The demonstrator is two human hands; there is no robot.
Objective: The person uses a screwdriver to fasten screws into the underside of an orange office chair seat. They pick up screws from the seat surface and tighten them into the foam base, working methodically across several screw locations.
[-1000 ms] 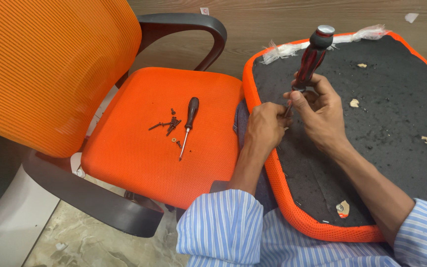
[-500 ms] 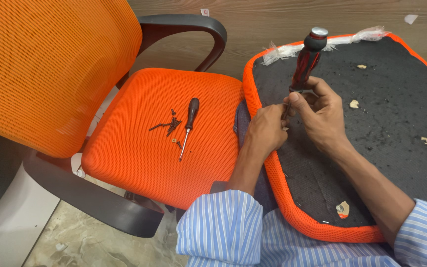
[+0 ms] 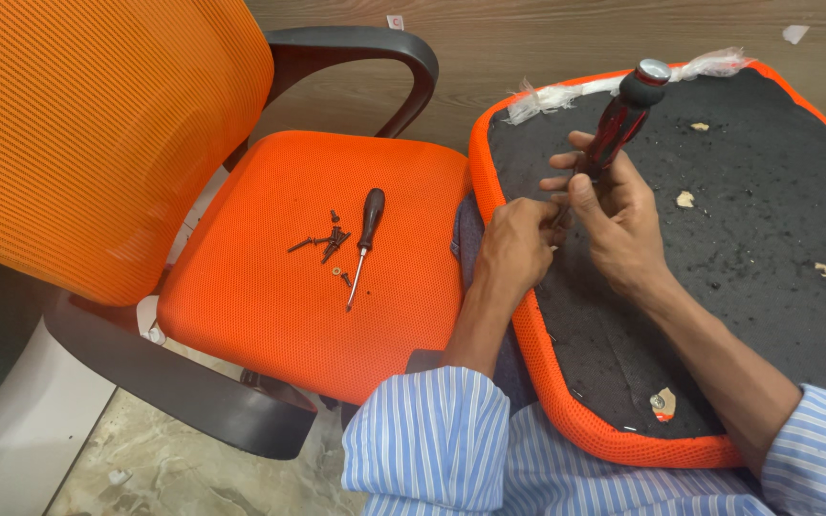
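An upturned seat cushion [image 3: 767, 229], black underneath with an orange fabric rim, rests across my lap. My right hand [image 3: 614, 205] grips a red-and-black screwdriver [image 3: 623, 113] with a silver cap, its handle pointing up and away. My left hand [image 3: 518, 244] is closed at the cushion's left rim, right beside the hidden tip of the screwdriver. What the left fingers pinch cannot be made out.
An orange mesh office chair [image 3: 308, 268] with black armrests stands at my left. On its seat lie a small black-handled screwdriver [image 3: 365, 234] and several dark screws [image 3: 327, 241]. White plastic wrap [image 3: 566, 94] sticks out at the cushion's far edge. Foam crumbs dot the black underside.
The red-and-black screwdriver has tilted slightly and my right hand shifted its grip on it. My left hand stays at the rim.
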